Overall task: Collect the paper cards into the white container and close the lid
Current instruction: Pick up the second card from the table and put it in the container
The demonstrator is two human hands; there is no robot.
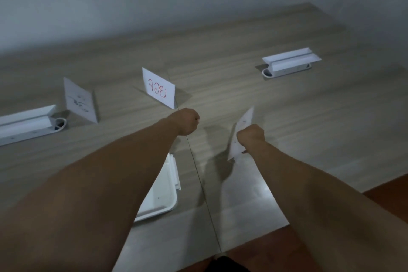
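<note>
Your white container (pixel 164 192) lies open near the table's (pixel 287 117) front edge, partly under your left forearm. Beyond it, a black-marked card (pixel 80 100) stands upright far left; the red-lettered card (pixel 159 87) faces you. Your left hand (pixel 187 121) is fisted just before it, seemingly empty. Right of the container, across bare tabletop, your right hand (pixel 250 136) grips a held card (pixel 241 133), long axis pointing away.
</note>
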